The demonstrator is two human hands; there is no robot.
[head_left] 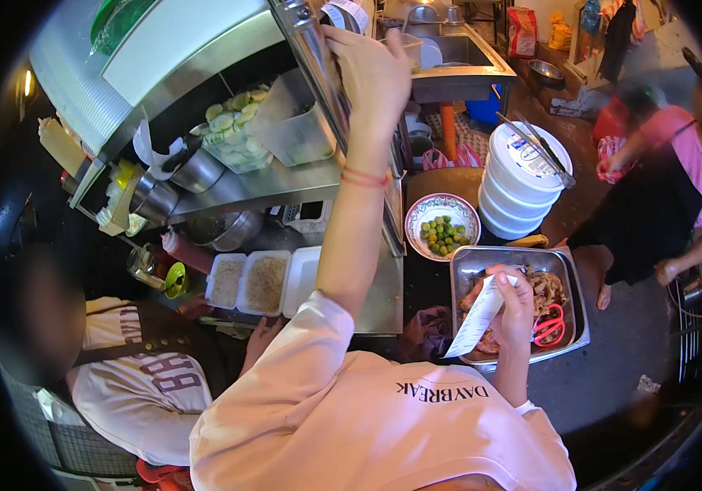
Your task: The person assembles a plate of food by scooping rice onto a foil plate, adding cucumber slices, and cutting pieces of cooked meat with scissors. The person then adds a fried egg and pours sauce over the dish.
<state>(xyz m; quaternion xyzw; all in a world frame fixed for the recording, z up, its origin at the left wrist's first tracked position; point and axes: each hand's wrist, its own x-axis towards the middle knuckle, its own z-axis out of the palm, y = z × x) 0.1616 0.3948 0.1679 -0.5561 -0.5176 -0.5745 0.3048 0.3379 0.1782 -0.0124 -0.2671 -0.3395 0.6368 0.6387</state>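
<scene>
Here, paper slip [478, 317] sits pinched in right hand [517, 309].

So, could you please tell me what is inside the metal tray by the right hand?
The metal tray holds browned cooked meat and red-handled scissors. The right hand and its paper slip cover the rest.

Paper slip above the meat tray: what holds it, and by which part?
The right hand pinches the white paper slip by its upper end; the lower end hangs free.
</scene>
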